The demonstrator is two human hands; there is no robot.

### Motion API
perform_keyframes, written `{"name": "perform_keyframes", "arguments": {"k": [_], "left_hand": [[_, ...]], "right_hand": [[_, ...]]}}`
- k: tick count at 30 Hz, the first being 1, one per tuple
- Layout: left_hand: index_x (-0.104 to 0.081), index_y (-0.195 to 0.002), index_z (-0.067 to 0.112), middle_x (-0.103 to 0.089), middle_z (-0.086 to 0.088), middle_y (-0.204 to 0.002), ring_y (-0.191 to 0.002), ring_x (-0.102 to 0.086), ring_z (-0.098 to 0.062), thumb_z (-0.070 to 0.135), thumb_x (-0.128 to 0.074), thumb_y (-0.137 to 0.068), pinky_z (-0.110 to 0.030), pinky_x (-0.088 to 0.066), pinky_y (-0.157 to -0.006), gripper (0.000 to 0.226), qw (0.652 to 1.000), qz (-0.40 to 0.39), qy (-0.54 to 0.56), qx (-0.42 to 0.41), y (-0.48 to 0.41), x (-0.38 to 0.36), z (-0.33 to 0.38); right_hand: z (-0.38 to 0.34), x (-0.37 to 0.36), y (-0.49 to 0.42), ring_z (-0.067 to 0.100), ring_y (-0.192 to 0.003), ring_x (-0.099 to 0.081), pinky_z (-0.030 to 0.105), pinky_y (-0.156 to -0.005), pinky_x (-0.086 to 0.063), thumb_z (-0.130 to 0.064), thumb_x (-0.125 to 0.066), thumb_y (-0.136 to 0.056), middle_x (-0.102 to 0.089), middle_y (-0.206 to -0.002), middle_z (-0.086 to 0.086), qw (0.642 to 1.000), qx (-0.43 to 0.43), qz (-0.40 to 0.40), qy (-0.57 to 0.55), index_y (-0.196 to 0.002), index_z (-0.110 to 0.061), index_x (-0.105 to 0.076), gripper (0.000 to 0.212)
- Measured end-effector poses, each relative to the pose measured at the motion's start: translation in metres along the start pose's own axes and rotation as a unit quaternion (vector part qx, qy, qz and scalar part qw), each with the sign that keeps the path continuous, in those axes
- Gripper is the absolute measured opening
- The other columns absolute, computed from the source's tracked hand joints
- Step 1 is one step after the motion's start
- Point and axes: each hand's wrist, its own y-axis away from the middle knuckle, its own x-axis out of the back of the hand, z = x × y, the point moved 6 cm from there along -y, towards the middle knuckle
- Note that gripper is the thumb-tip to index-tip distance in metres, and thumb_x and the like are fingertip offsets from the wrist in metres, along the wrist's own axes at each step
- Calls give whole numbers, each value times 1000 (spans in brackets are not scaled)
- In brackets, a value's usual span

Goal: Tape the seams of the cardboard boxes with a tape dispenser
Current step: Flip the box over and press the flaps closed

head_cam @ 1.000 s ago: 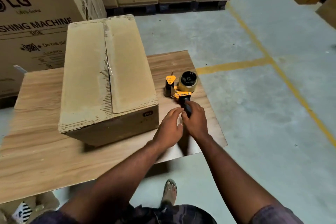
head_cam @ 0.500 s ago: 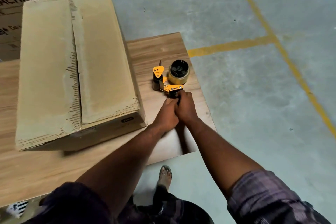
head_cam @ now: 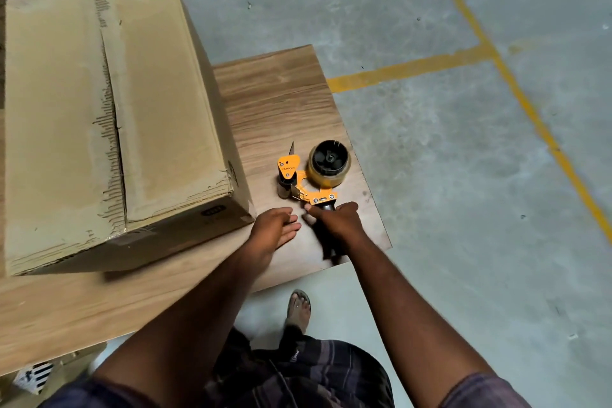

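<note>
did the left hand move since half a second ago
Yes. Against the tape dispenser, which lies unmoved on the table, the left hand has drawn away leftward toward the cardboard box.

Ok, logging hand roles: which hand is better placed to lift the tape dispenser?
The right hand: its fingers wrap the handle of the tape dispenser. The left hand lies open beside it.
</note>
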Motion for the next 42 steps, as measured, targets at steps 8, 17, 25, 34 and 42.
{"name": "perform_keyframes", "arguments": {"k": [8, 17, 25, 34, 42], "left_hand": [[-62, -119, 10, -71, -11, -110, -87, -71, -17, 14, -46, -104, -25, -58, -77, 22, 999, -31, 15, -16, 13, -27, 28], [-57, -125, 6, -62, -17, -131, -121, -61, -27, 33, -39, -107, -35, -49, -97, 37, 991, -40, 116, 53, 38, -13, 29], [-60, -91, 11, -63, -3, -71, -54, -56, -8, 34, -51, -102, -15, -45, -44, 27, 979, -110, 166, 32, 78, -26, 72], [-62, -92, 7, -67, -7, -72, -57, -63, -15, 35, -39, -99, -17, -48, -48, 36, 948, -212, 229, -56, 152, -7, 116], [-53, -77, 9, -59, -2, -47, -37, -54, -5, 11, -39, -104, -12, -46, -40, 31, 968, -37, 201, -143, 181, 58, 132]], "right_hand": [[-6, -22, 4, 26, -70, -66, 40, -72, -57, -87, -68, -61, -72, -82, 12, 985, -36, -113, -127, -99, -7, -76, 88], [11, 12, 32, 29, -93, -67, 36, -75, -47, -92, -46, -72, -72, -95, 8, 996, 28, 80, 10, -89, -13, -71, 85], [-14, 40, 64, 13, -71, -68, 38, -77, -54, -48, -80, -83, -76, -76, -3, 962, 239, 24, -133, -86, -19, -77, 30], [-78, 69, 123, 11, -70, -68, 30, -70, -56, -24, -83, -78, -75, -80, -5, 915, 380, -38, -131, -99, -21, -70, 25], [-123, 27, 165, -2, -46, -54, 11, -47, -39, -3, -86, -78, -65, -59, -18, 889, 440, -114, -47, -91, -13, -68, 24]]}}
